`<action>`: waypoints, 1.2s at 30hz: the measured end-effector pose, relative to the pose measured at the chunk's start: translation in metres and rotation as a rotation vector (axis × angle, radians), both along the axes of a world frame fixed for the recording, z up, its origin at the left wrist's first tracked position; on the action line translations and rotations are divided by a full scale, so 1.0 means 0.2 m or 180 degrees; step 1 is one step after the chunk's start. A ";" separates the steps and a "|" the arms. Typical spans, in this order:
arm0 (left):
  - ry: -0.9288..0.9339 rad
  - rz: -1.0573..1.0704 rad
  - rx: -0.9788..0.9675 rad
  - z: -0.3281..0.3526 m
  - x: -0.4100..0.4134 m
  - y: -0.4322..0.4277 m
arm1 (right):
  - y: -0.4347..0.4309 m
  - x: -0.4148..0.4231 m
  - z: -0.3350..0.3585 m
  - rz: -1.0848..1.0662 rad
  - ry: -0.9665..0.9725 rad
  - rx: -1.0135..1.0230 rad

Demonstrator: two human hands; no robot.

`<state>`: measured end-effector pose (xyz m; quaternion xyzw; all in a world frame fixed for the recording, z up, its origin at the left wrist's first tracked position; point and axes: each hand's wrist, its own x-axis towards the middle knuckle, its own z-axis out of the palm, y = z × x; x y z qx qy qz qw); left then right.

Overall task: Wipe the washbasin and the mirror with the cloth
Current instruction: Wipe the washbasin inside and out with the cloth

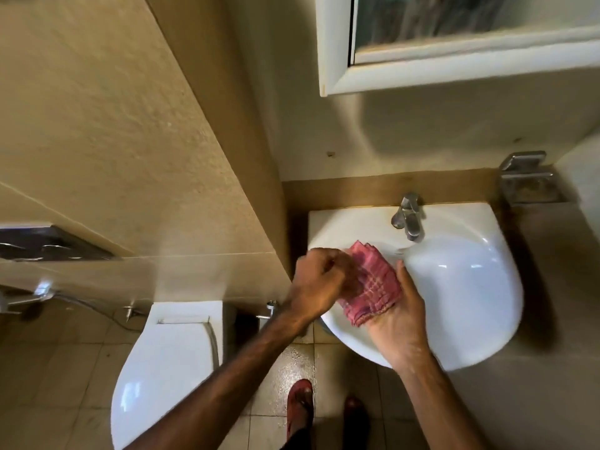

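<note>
A folded pink checked cloth (370,284) lies across the palm of my right hand (397,315), held over the left rim of the white washbasin (461,287). My left hand (319,280) is curled beside the cloth's left edge, its fingers touching or pinching the fabric. A steel tap (409,216) stands at the back of the basin. The mirror (454,24), in a white frame, hangs on the wall above, only its lower part in view.
A white toilet (162,368) with its lid down stands to the left, with a hose and valve on the wall near it. A metal soap holder (527,178) is fixed right of the basin. My feet in red sandals (300,404) stand on the tiled floor.
</note>
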<state>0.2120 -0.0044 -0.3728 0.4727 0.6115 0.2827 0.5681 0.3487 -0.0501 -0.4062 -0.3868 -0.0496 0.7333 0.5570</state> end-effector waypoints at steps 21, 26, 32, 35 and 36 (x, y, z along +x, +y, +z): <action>0.1081 0.0775 0.0901 -0.91 -0.11 0.39 | 0.90 -0.15 -1.08 0.2014 -0.6839 0.3076; 0.0773 0.1123 0.0679 -0.93 -0.11 0.41 | 0.89 -0.21 -1.06 0.1573 -0.6674 0.3120; 0.0986 0.1203 0.0936 -0.94 -0.11 0.41 | 0.85 -0.09 -1.05 0.2176 -0.6315 0.4292; 0.1082 0.1145 0.1020 -0.95 -0.10 0.41 | 1.07 -0.01 -1.04 0.1842 -0.6382 0.3948; 0.1087 0.1134 0.1017 -0.95 -0.10 0.41 | 1.09 -0.01 -1.04 0.1634 -0.6361 0.3722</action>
